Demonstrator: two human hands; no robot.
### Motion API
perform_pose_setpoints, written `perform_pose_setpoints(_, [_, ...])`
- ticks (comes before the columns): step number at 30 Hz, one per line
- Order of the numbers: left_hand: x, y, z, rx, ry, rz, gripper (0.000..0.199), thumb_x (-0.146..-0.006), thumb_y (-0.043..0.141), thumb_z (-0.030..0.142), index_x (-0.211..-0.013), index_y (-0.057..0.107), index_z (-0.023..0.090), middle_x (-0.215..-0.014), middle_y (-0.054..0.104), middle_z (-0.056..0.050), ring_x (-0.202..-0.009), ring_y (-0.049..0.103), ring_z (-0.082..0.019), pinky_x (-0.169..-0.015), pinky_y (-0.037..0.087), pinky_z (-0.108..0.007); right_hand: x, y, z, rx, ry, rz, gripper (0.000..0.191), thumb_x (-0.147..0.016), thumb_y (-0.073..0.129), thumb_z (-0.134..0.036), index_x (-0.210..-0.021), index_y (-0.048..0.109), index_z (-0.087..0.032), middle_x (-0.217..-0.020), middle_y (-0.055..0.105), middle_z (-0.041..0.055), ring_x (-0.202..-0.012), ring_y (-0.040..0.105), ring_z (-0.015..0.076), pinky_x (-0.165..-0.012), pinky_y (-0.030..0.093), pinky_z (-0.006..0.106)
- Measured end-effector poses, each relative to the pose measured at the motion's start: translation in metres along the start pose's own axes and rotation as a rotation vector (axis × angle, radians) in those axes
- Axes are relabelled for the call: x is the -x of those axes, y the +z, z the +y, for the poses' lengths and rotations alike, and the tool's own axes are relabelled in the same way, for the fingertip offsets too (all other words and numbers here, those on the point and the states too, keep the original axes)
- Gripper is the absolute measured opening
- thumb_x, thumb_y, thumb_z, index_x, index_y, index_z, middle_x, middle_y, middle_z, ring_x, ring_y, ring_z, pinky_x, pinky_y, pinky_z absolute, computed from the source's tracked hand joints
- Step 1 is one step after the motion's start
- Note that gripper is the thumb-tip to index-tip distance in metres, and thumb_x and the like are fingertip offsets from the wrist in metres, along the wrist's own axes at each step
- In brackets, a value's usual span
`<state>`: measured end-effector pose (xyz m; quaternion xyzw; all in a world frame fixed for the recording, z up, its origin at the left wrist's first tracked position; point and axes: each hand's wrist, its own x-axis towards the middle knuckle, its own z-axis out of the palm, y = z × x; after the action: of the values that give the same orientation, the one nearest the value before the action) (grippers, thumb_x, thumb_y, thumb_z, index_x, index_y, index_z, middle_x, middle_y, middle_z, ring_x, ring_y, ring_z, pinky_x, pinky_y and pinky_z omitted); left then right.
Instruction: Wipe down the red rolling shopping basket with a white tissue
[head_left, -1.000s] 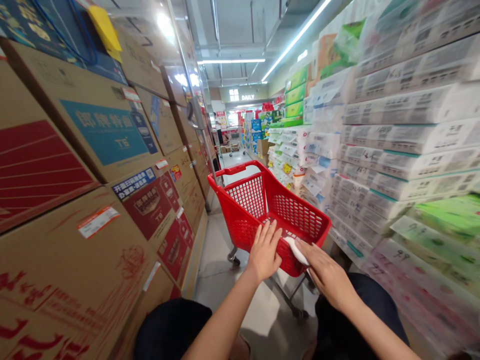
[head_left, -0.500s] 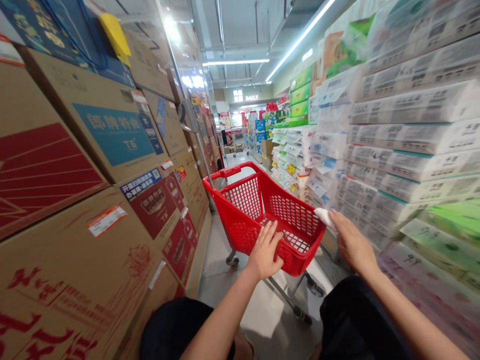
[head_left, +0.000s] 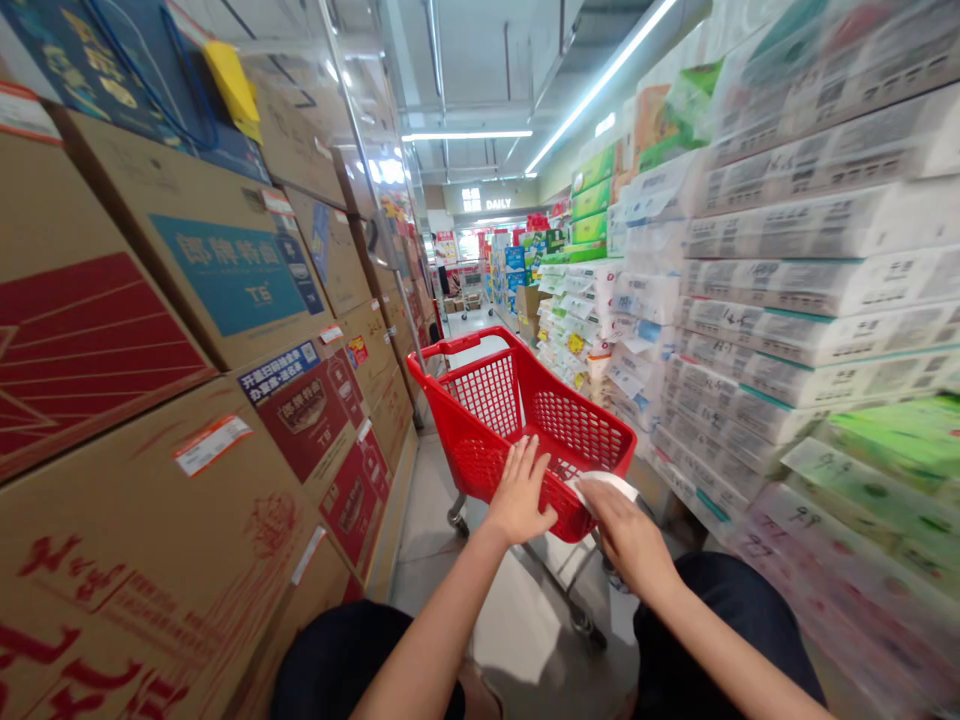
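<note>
A red plastic shopping cart [head_left: 577, 415] with a mesh basket stands in front of my knees on metal legs with casters. My left hand [head_left: 519, 492] lies on its near rim, fingers stretched and slightly apart, thumb out to the side. In my right hand [head_left: 626, 530] a folded white cloth [head_left: 606, 484] is pinched under closed fingers. The cloth touches the basket's near right corner or sits just over it; its underside is hidden by the hand. No goods show inside the basket.
Stacked cardboard cartons [head_left: 150, 500] form a wall close on my left. Wrapped white tissue packs [head_left: 817, 300] are piled high on my right, with green packs [head_left: 892, 470] low down. A metal pole [head_left: 375, 190] rises beside the cartons. Pale floor [head_left: 517, 620] runs along the aisle.
My right hand has moved left and down with the white cloth, from the cart's right side rim to its near corner. My left hand stays on the near rim.
</note>
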<state>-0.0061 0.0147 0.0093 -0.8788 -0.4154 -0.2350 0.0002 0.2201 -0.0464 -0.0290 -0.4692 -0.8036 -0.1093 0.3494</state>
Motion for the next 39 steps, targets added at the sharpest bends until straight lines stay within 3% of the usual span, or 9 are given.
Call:
perform_pose_setpoints(3, [-0.001, 0.001, 0.012, -0.053, -0.038, 0.001, 0.099, -0.068, 0.071, 0.03, -0.159, 0.034, 0.016, -0.172, 0.012, -0.014, -0.159, -0.001, -0.041, -0.127, 0.003, -0.064, -0.004, 0.007, -0.029, 0.005, -0.044, 0.011, 0.069, -0.085, 0.043, -0.001, -0.152, 0.047, -0.018, -0.146, 0.061, 0.0127, -0.138, 0.055, 0.0252, -0.114, 0.05, 0.047])
perform_pose_setpoints(7, [0.007, -0.001, 0.019, -0.063, -0.016, -0.01, 0.105, -0.073, 0.068, 0.036, -0.164, 0.021, 0.016, -0.169, 0.027, -0.012, -0.159, 0.005, -0.037, -0.127, -0.006, -0.064, -0.01, 0.01, -0.041, -0.03, -0.134, -0.028, 0.068, -0.087, 0.043, -0.002, -0.153, 0.045, -0.016, -0.148, 0.06, 0.0141, -0.138, 0.055, 0.0238, -0.113, 0.05, 0.045])
perform_pose_setpoints(10, [0.016, -0.008, 0.013, -0.075, -0.053, -0.031, 0.105, -0.072, 0.066, 0.032, -0.165, 0.02, 0.018, -0.171, 0.02, -0.01, -0.16, 0.003, -0.036, -0.126, -0.006, -0.064, -0.019, 0.006, -0.021, -0.041, -0.195, -0.093, 0.064, -0.09, 0.044, -0.003, -0.152, 0.048, -0.019, -0.148, 0.06, 0.0112, -0.138, 0.056, 0.0212, -0.116, 0.047, 0.045])
perform_pose_setpoints(14, [0.021, -0.013, 0.002, -0.085, -0.115, -0.052, 0.109, -0.07, 0.071, 0.033, -0.165, 0.019, 0.024, -0.173, 0.007, -0.01, -0.159, -0.001, -0.04, -0.122, -0.007, -0.071, -0.038, 0.0, 0.031, 0.007, -0.149, -0.093, 0.057, -0.092, 0.043, -0.005, -0.146, 0.055, -0.02, -0.142, 0.065, 0.011, -0.134, 0.059, 0.0218, -0.117, 0.045, 0.049])
perform_pose_setpoints(17, [0.019, -0.011, -0.002, -0.073, -0.14, -0.039, 0.108, -0.074, 0.076, 0.045, -0.165, 0.02, 0.028, -0.173, 0.002, -0.01, -0.159, -0.002, -0.042, -0.12, -0.005, -0.074, -0.049, -0.002, 0.06, 0.028, -0.091, -0.08, 0.049, -0.095, 0.044, -0.009, -0.139, 0.062, -0.021, -0.136, 0.069, 0.011, -0.132, 0.061, 0.023, -0.117, 0.045, 0.05])
perform_pose_setpoints(19, [0.018, -0.009, -0.005, -0.059, -0.138, -0.032, 0.106, -0.078, 0.075, 0.057, -0.165, 0.021, 0.03, -0.173, 0.002, -0.01, -0.158, -0.001, -0.043, -0.119, -0.003, -0.076, -0.055, -0.003, 0.064, 0.023, -0.069, -0.091, 0.047, -0.094, 0.044, -0.009, -0.134, 0.065, -0.022, -0.132, 0.071, 0.0105, -0.129, 0.062, 0.0231, -0.116, 0.046, 0.05])
perform_pose_setpoints(23, [0.019, -0.012, -0.01, -0.052, -0.135, -0.011, 0.093, -0.089, 0.065, 0.064, -0.164, 0.019, 0.035, -0.174, 0.006, -0.008, -0.159, 0.005, -0.038, -0.12, -0.001, -0.075, -0.055, -0.002, 0.045, -0.004, -0.054, -0.097, 0.049, -0.09, 0.043, -0.004, -0.129, 0.067, -0.021, -0.127, 0.072, 0.0096, -0.124, 0.065, 0.0229, -0.115, 0.047, 0.048])
perform_pose_setpoints(27, [0.024, -0.017, -0.016, -0.064, -0.127, 0.018, 0.082, -0.097, 0.057, 0.061, -0.164, 0.017, 0.037, -0.173, 0.013, -0.006, -0.159, 0.011, -0.033, -0.123, 0.002, -0.07, -0.045, -0.001, 0.013, -0.039, -0.04, -0.089, 0.055, -0.089, 0.044, -0.005, -0.138, 0.062, -0.023, -0.132, 0.07, 0.0095, -0.128, 0.063, 0.0244, -0.114, 0.048, 0.049])
perform_pose_setpoints(39, [0.025, -0.019, -0.027, -0.074, -0.073, 0.079, 0.072, -0.099, 0.054, 0.057, -0.162, 0.028, 0.034, -0.172, 0.019, -0.003, -0.16, 0.013, -0.027, -0.128, 0.013, -0.057, -0.043, -0.011, -0.032, 0.016, -0.058, -0.095, 0.052, -0.086, 0.05, -0.007, -0.136, 0.06, -0.019, -0.126, 0.072, 0.0103, -0.123, 0.064, 0.0257, -0.114, 0.048, 0.049])
